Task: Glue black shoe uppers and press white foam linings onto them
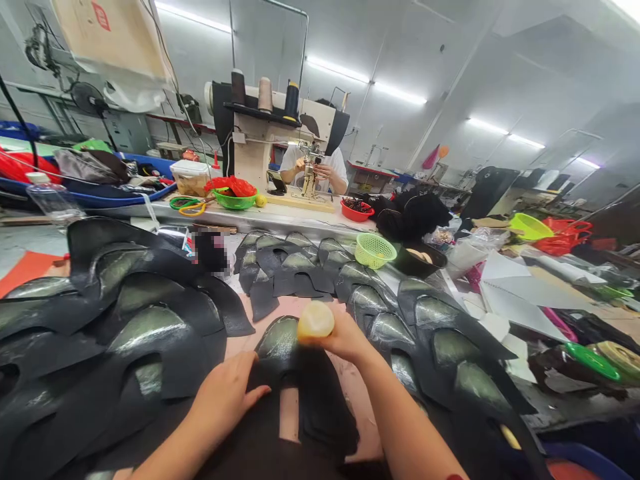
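Observation:
In front of me lies a stack of black horseshoe-shaped shoe-upper pieces (320,393), with a shiny coated patch (280,341) on the curved end of the top one. My left hand (233,390) grips the left side of this piece, thumb over the black surface and fingertips partly hidden at its edge. In my right hand (345,333) is a pale yellow round-ended object (317,321), held just above the shiny patch. Its rounded end faces me; its lower side is hidden, so contact with the piece cannot be made out.
Overlapping black pieces (155,333) spread on the left, with more (450,333) on the right. A light green basket (375,251) stands behind them. Beyond, a person (337,167) works at a sewing machine (255,143). Jars with a green lid (593,360) sit at right.

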`<state>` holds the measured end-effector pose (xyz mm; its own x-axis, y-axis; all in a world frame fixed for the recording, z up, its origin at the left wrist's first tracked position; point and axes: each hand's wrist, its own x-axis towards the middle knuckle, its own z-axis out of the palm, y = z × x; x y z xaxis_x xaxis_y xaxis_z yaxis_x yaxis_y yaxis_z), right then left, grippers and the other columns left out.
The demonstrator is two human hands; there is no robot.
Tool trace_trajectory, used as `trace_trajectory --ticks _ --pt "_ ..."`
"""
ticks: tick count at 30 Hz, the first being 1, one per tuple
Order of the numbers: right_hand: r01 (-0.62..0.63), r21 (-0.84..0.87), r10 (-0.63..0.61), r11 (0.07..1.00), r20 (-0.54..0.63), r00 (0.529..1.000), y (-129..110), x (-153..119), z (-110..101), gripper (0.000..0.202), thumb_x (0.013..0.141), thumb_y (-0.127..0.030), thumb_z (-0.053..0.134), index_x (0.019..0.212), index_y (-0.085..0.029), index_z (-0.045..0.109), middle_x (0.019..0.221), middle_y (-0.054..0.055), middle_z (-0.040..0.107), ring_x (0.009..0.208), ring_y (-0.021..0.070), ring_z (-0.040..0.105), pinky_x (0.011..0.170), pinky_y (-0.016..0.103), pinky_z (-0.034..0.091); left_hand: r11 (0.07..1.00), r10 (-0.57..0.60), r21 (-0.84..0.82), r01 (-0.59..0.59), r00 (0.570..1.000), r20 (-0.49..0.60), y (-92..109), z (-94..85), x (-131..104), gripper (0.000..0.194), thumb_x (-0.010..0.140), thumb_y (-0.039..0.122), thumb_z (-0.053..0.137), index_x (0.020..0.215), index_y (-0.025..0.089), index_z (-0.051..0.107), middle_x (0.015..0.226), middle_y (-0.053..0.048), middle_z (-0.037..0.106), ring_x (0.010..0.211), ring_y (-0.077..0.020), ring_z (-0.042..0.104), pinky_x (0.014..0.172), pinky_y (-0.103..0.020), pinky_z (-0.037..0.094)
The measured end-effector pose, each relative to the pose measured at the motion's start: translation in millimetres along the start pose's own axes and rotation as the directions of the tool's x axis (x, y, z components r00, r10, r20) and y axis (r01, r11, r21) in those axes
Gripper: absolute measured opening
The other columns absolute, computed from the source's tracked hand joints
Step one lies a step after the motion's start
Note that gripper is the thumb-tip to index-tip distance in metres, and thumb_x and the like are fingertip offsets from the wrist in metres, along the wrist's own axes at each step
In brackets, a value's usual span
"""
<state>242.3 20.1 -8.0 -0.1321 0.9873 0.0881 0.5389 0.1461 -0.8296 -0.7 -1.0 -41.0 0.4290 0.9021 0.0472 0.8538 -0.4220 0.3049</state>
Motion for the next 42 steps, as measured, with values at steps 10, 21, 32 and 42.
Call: trace_trajectory --ticks 10,21,32,42 --pt "-0.005 0.464 0.277 0.886 -0.52 0.808 30.6 -22.3 -1.1 0.058 0.047 -0.043 0.078 0.094 -0.019 0.056 0.081 0.002 0.065 0.069 0.0195 0.061 0.059 0.03 0.05 0.985 -0.114 -0.122 0.12 0.992 0.055 -5.6 1.3 5.9 0.045 0.066 0.037 0.061 0.107 0.019 0.054 0.103 -0.008 0.06 0.098 -0.0247 0.055 0.084 -0.035 0.043" --pt "0.237 0.942 0.58 0.237 -0.332 0.744 37.1 -69.7 -8.5 0.042 0.048 -0.049 0.079 0.077 -0.022 0.063 0.065 -0.004 0.065 0.045 0.0072 0.054 0.043 0.017 0.048 0.979 -0.126 -0.155 0.134 0.99 0.059 9.3 -12.4 11.4 0.022 0.071 0.027 0.052 0.091 0.02 0.053 0.1 -0.008 0.061 0.095 -0.0246 0.057 0.081 -0.035 0.043" --pt "0.078 -0.065 -0.097 0.995 -0.383 0.919 18.3 -29.2 14.9 0.05 0.061 -0.039 0.068 0.105 -0.019 0.055 0.095 0.007 0.065 0.084 0.0239 0.062 0.072 0.033 0.049 0.969 -0.132 -0.168 0.179 0.957 0.258 8.3 -8.5 17.7 0.042 0.073 0.025 0.042 0.114 0.017 0.044 0.114 -0.01 0.06 0.104 -0.0258 0.057 0.086 -0.035 0.042" --pt "0.191 0.617 0.485 0.763 -0.743 0.462 33.3 -41.6 -11.0 0.053 0.051 -0.047 0.072 0.09 -0.015 0.056 0.08 0.005 0.065 0.067 0.0203 0.062 0.056 0.033 0.052 0.75 -0.035 -0.661 0.016 0.999 -0.016 3.8 -57.7 70.9 0.038 0.06 0.039 0.052 0.094 0.022 0.053 0.098 -0.003 0.065 0.097 -0.0261 0.058 0.088 -0.037 0.042"
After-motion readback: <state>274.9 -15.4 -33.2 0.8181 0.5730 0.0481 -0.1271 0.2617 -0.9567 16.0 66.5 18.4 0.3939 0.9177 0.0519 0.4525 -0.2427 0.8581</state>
